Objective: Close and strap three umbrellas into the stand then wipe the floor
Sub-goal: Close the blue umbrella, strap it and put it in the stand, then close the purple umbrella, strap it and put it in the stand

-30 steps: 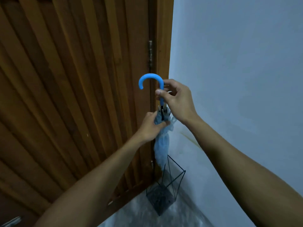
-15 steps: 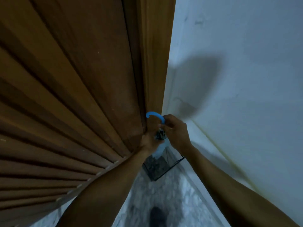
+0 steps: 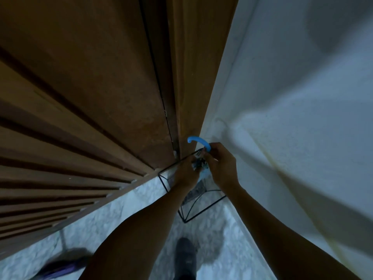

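Head view: umbrella (image 3: 199,141) lower than before, inside wire stand (image 3: 203,211).

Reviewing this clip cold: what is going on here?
A person lowers a closed blue umbrella into a black wire stand in the corner by a wooden door. The right hand grips it below the curved handle; the left hand holds the folded canopy. A purple object lies blurred on the floor.

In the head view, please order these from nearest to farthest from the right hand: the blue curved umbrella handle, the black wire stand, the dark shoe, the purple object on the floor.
From the right hand:
1. Blue curved umbrella handle, held in its fingers.
2. Black wire stand, directly below.
3. Dark shoe, bottom centre.
4. Purple object on the floor, blurred, bottom left.
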